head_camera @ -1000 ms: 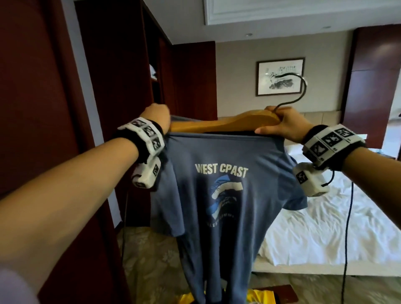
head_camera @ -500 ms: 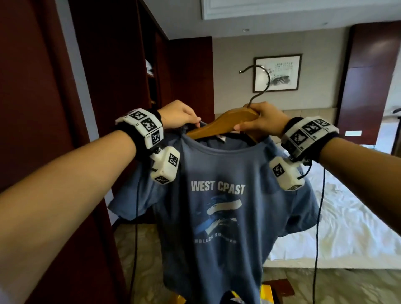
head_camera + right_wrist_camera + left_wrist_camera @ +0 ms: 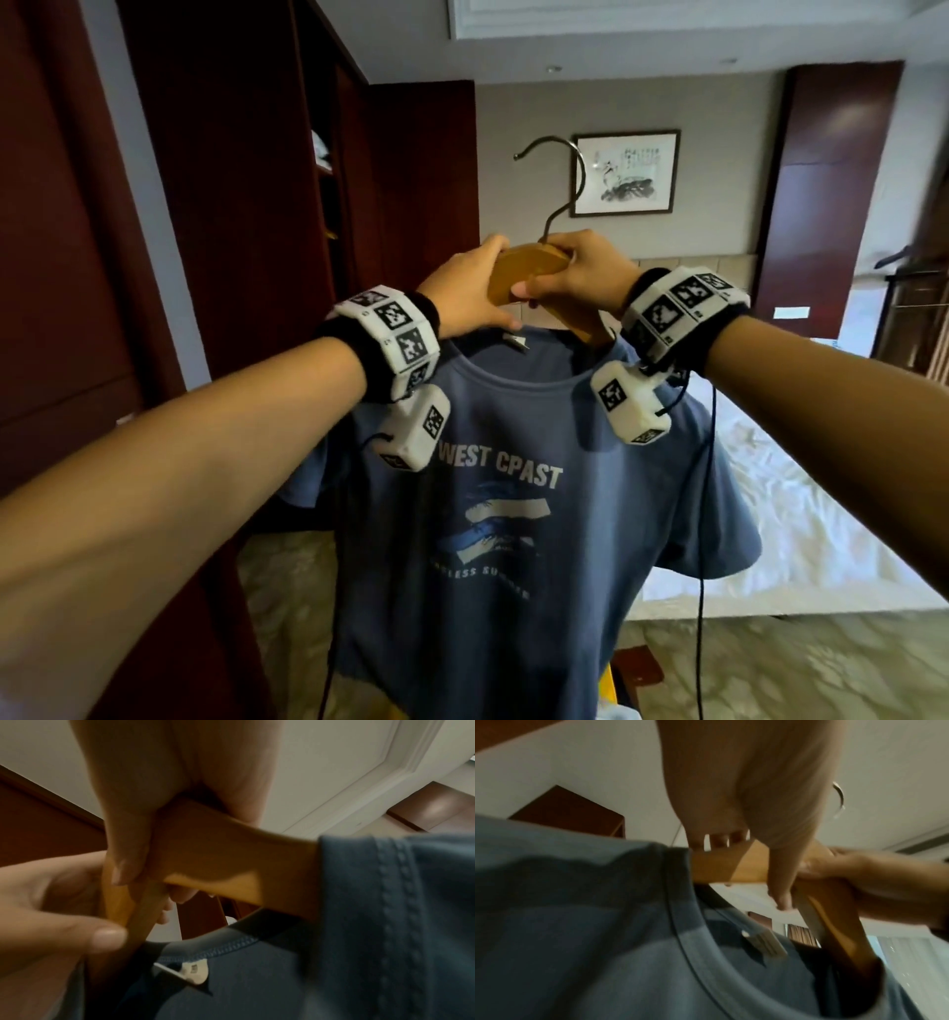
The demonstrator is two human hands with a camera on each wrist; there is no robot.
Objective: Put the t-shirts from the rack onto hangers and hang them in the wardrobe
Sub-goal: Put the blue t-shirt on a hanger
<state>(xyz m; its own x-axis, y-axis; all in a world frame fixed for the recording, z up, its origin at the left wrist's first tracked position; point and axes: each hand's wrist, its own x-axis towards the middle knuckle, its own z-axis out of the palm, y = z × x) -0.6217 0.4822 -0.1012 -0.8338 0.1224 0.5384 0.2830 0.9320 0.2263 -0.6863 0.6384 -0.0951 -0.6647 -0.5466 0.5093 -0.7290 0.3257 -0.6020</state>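
Observation:
A blue t-shirt (image 3: 493, 539) printed "WEST CPAST" hangs on a wooden hanger (image 3: 529, 267) with a metal hook (image 3: 565, 174), held up in front of me. Both arms of the hanger run down inside the collar. My left hand (image 3: 472, 293) grips the hanger's middle from the left, thumb in front. My right hand (image 3: 575, 277) grips it from the right, just under the hook. In the left wrist view the left hand (image 3: 765, 850) clasps the hanger (image 3: 721, 866) above the t-shirt (image 3: 582, 923). In the right wrist view the right hand (image 3: 138, 833) wraps the hanger (image 3: 226, 858) beside the t-shirt (image 3: 385, 902).
The dark wooden wardrobe (image 3: 231, 205) stands at the left, its open section (image 3: 328, 174) further back. A bed with white sheets (image 3: 801, 503) lies at the right. A framed picture (image 3: 624, 172) hangs on the far wall. Patterned carpet (image 3: 287, 606) covers the floor below.
The hanger swung so its hook now points left. Both hands came together at the hanger's middle; the left moved in from the shirt's shoulder. The shirt now sits square on the hanger.

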